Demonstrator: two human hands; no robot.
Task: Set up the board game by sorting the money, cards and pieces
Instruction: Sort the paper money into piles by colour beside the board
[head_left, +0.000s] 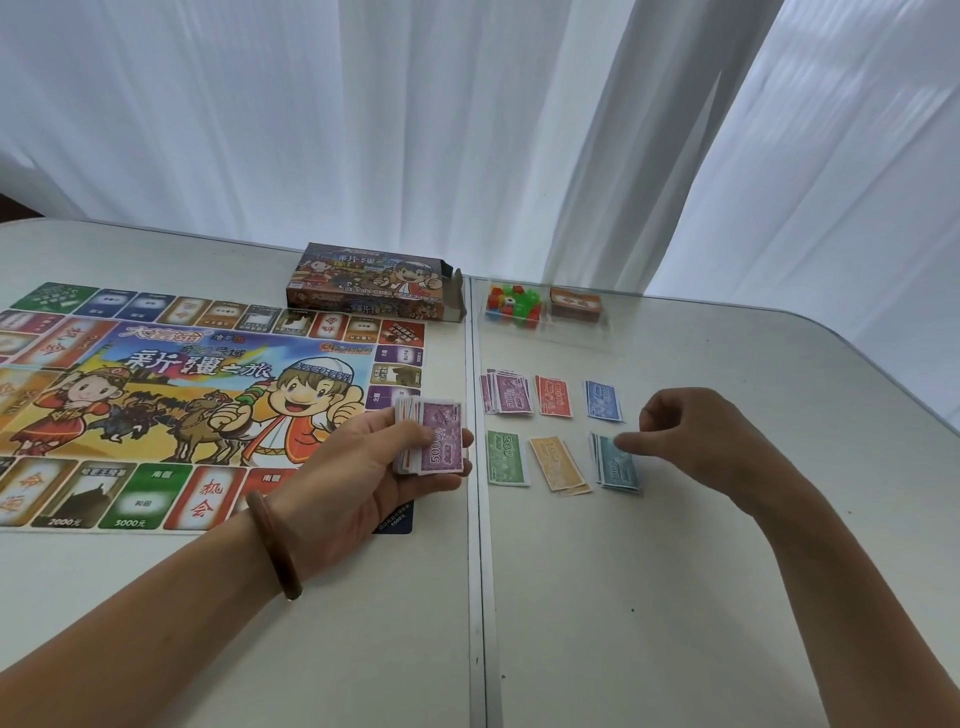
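The game board (197, 395) covers the table's left half, and by the centre seam the left hand (358, 467) is clamped round the unsorted notes (434, 439), a purple 5000 on top. Right of the seam lie six sorted piles; the right hand (696, 431) touches the teal pile (618, 464), fingers curled, though I cannot tell if it pinches a note. Money sorting seems midway, and next the top note probably goes to the purple pile (509, 393).
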